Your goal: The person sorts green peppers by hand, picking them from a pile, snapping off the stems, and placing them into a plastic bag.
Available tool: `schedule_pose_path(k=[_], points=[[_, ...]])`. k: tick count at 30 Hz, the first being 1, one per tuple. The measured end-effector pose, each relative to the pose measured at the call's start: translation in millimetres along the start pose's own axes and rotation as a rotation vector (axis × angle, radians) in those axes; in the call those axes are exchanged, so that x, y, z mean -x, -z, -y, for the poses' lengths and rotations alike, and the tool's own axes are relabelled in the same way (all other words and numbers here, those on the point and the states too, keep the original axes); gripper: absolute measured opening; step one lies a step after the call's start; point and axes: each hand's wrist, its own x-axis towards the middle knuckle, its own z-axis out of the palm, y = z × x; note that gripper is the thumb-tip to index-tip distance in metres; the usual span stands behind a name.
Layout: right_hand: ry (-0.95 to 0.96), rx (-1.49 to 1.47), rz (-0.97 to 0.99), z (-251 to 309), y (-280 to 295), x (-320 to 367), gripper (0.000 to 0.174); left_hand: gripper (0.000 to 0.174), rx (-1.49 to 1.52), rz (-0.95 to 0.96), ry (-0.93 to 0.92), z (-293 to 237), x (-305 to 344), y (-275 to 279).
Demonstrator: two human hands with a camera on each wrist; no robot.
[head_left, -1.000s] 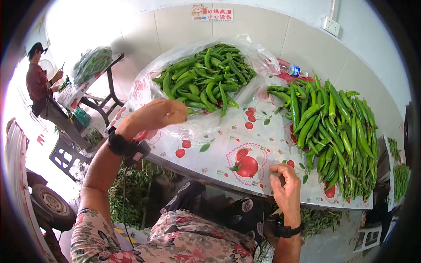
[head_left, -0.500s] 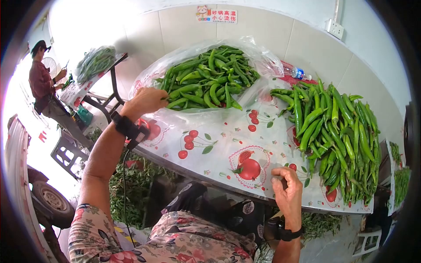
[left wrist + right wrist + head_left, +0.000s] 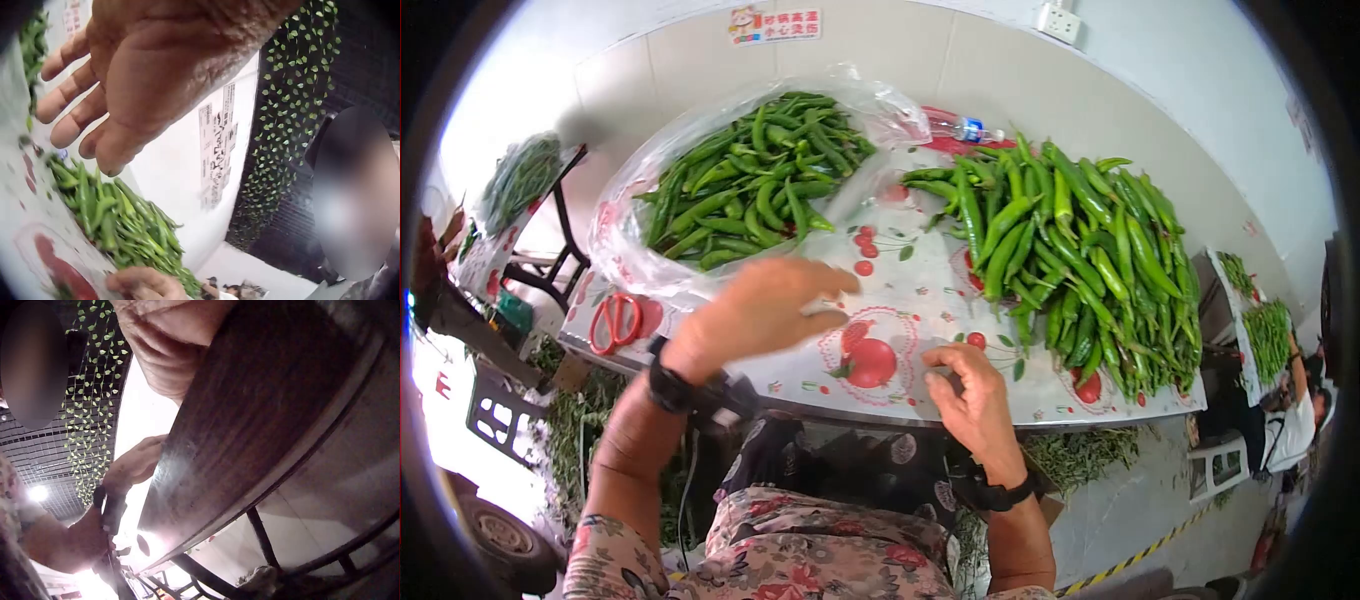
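My left hand (image 3: 772,305) is over the printed tablecloth (image 3: 810,375), fingers extended and nothing held; its spread fingers show in the left wrist view (image 3: 150,81). Behind it, green peppers (image 3: 755,180) lie heaped in a clear plastic bag (image 3: 615,215). Near the table's front edge, my right hand (image 3: 978,408) rests with loosely bent fingers and holds nothing. A second pile of long green peppers (image 3: 1090,260) spreads beyond that hand to the right. In the right wrist view, the right hand (image 3: 175,347) shows partly beside the table's underside.
Red-handled scissors (image 3: 615,322) lie at the table's left. Behind the piles is a plastic bottle (image 3: 970,129) on red netting. A side table with bagged greens (image 3: 520,180) stands left; at the right are another table of peppers (image 3: 1265,335), a stool (image 3: 1218,465) and a person in white (image 3: 1293,435).
The head view has turned to the right. My left hand has left the bag's near left edge and moved right, over the cloth. The right hand stays near the table edge.
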Motion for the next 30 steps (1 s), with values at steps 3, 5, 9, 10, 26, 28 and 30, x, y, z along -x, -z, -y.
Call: schedule_pose_path(k=[3,5,9,10,26,28,30], points=[[-0.054,-0.030,0.035,8.3,2.8,-2.2,0.019,0.031,0.251,0.045,-0.076,-22.1,-16.3,-44.6],[-0.013,0.006,0.033,4.7,2.5,-2.2,0.019,0.029,0.419,0.082,-0.053,-33.9,-24.2,-67.1],[0.007,0.036,0.032,0.4,1.7,-1.3,0.017,0.029,0.577,0.046,0.008,-32.4,-27.5,-92.2],[-0.005,0.027,0.032,1.9,1.8,-1.3,0.017,0.030,0.595,0.038,0.006,-29.9,-25.4,-94.3],[0.131,0.806,0.064,-6.9,58.6,-90.1,0.047,0.032,0.427,-0.148,-0.160,-35.3,14.2,-110.9],[-0.080,0.887,0.164,-14.8,54.6,-99.3,0.053,0.030,0.428,-0.145,-0.136,-35.8,16.4,-110.3],[-0.140,0.946,0.168,-31.5,49.9,-102.3,0.056,0.029,0.426,-0.154,-0.127,-35.4,18.7,-108.8]])
